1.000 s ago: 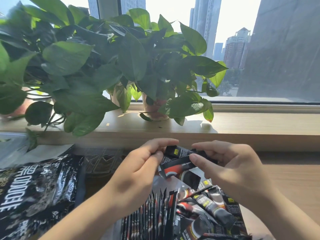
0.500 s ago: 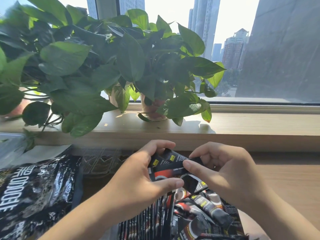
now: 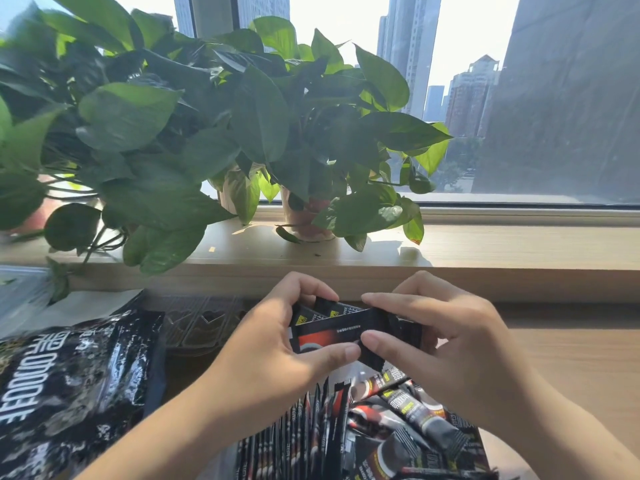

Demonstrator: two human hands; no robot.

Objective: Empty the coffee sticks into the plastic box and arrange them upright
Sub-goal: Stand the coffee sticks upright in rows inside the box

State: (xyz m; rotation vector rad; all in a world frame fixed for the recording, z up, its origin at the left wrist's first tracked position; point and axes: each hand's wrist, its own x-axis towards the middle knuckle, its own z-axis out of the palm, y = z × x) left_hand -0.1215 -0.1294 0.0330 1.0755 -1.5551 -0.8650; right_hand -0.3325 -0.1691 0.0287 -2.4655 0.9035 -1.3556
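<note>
Both hands hold a small bundle of black coffee sticks (image 3: 343,327) level above the plastic box. My left hand (image 3: 277,344) pinches the bundle's left end between thumb and fingers. My right hand (image 3: 440,344) grips its right end. Below them the clear plastic box (image 3: 498,455) holds several black-and-red coffee sticks: a row standing upright (image 3: 304,431) on the left, and loose ones lying flat (image 3: 415,414) on the right. The box's walls are mostly hidden by my arms.
A large black coffee bag (image 3: 69,386) lies at the left on the wooden table (image 3: 571,368). A clear plastic lid (image 3: 201,323) lies behind it. Potted plants (image 3: 207,133) crowd the window sill (image 3: 519,251) beyond my hands.
The sticks in my hands have been gathered together and turned level, with my thumbs closing in toward each other at the bundle's front. My hands sit slightly lower.
</note>
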